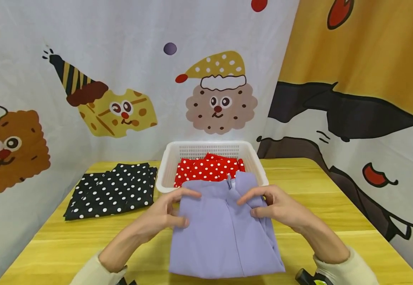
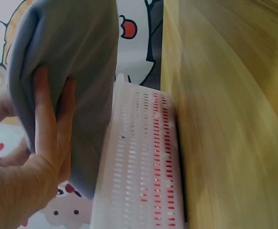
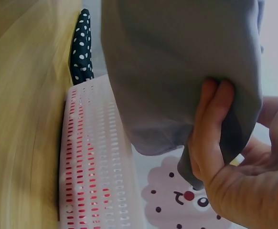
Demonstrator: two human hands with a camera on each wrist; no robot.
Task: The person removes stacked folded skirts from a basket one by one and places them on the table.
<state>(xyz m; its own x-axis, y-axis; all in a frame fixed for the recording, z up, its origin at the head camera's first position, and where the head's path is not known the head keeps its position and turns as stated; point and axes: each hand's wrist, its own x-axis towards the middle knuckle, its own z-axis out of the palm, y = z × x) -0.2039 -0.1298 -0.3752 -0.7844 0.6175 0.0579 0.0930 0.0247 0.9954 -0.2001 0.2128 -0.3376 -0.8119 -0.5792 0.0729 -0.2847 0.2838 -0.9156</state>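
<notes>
A folded lavender garment (image 1: 213, 237) with a waistband and a zip at its top edge is held up in front of the basket. My left hand (image 1: 167, 211) grips its left side, thumb and index finger on the front and other fingers behind, as the left wrist view shows on the cloth (image 2: 81, 62). On the right side my right hand (image 1: 281, 206) pinches the upper corner, its rear fingers (image 3: 213, 109) pressed against the back. Just beyond the garment stands a white plastic basket (image 1: 165, 170) with a folded red polka-dot cloth (image 1: 206, 168) inside; the garment hides its front.
A folded black polka-dot cloth (image 1: 112, 192) lies on the wooden table (image 1: 302, 182) to the left of the basket. Behind the table hangs a curtain (image 1: 131, 31) printed with cartoon figures.
</notes>
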